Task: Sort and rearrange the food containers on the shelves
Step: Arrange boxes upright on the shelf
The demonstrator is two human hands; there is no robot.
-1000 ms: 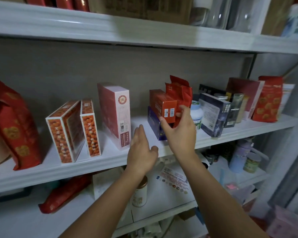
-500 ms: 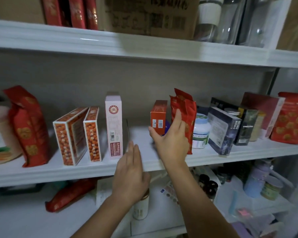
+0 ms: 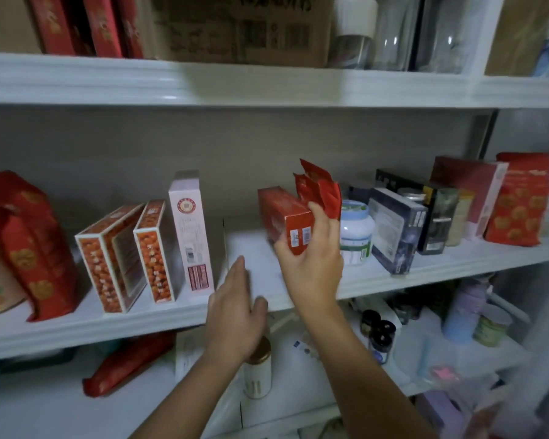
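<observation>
Head view is showing the right hand [image 3: 313,267] gripping the red box [image 3: 279,213] by its near, barcoded end. The thumb is curling round the left lower corner and the fingers are wrapping over the right side. The box is sitting above and just beyond the palm, tilting, with its long body running back toward the wall over the middle shelf [image 3: 108,324]. Whether its far end is resting on the board cannot be told. The fingertips are touching a red pouch [image 3: 320,191] that is standing just to the right of the box, and a white jar [image 3: 355,232] is standing beside the pouch.

The left hand [image 3: 235,308] is hovering lower and to the left, near the shelf's front edge. Its fingers are lying straight and together, its thumb is spread, and it is holding nothing. It is sitting apart from the red box, with bare shelf board between them. A tall pink-and-white box [image 3: 191,229] is standing upright to its left, and beyond that two orange boxes [image 3: 154,251] are leaning left.
</observation>
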